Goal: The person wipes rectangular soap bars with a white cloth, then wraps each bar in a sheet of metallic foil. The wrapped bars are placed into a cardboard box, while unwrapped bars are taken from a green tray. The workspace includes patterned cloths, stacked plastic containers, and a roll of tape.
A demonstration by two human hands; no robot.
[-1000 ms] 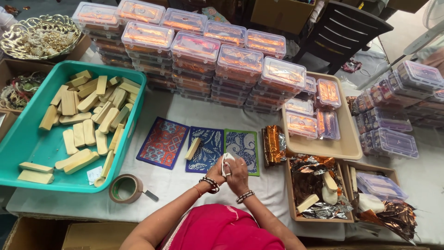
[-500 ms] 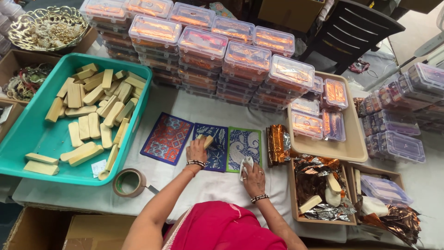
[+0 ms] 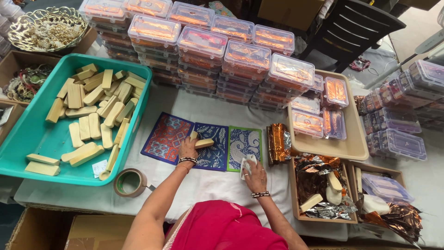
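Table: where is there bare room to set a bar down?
Bare cloth lies between the tape roll, the mats and the right hand. The teal tray has a bare left side. Back of the table is crowded with stacked boxes.
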